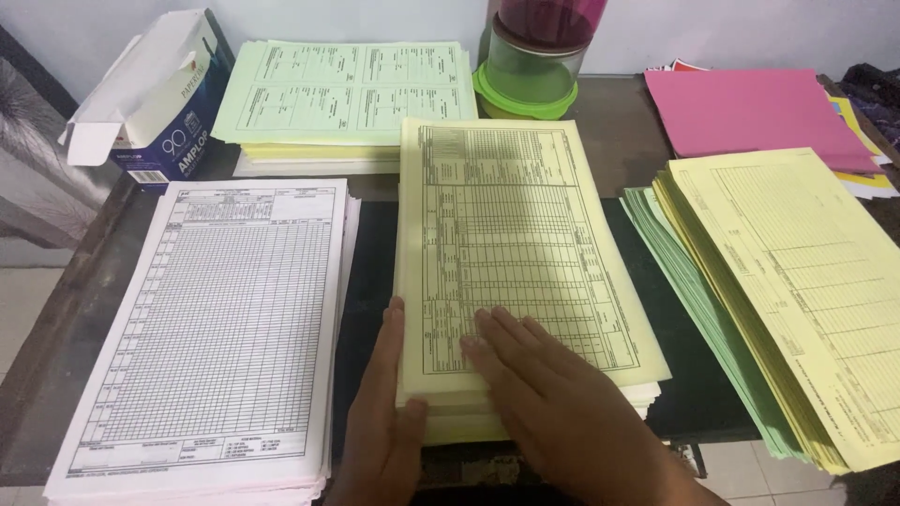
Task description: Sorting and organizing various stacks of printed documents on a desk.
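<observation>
A thick stack of pale yellow printed forms (506,215) lies in the middle of the dark table. My left hand (386,422) stands on edge against the stack's near left side, thumb resting on the top sheet. My right hand (553,403) lies flat, fingers spread, on the near right part of the top yellow sheet. Neither hand grips anything.
A white form stack (216,328) sits at left, a green-topped stack (347,89) at the back, a fanned yellow and green stack (797,281) at right. Pink sheets (750,108), a paper ream box (155,94) and a green-lidded jar (530,66) line the back. The table edge (56,309) runs down the left.
</observation>
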